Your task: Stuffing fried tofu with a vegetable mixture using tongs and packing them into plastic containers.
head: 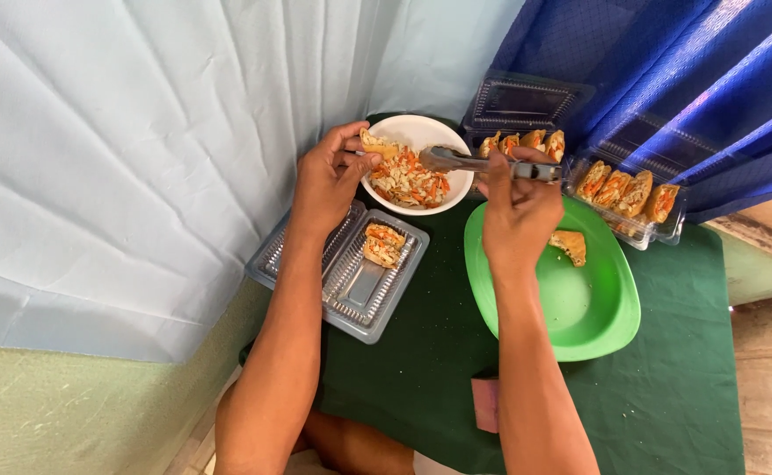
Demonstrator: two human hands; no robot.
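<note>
Left hand point(326, 180) pinching, right hand point(518, 211) seemingly clenched, forearms extended forward

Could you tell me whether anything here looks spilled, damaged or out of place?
Nothing stands out. The shredded filling stays inside the white bowl, the filled pieces sit in their clear trays, and one piece lies on the green plate. No spill shows on the green cloth.

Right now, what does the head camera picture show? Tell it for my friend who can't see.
A person's left hand holds a tofu pocket over a white bowl of shredded vegetable filling while the right hand works metal tongs in it. Around them sit a green plate and clear trays with stuffed pieces.
</note>
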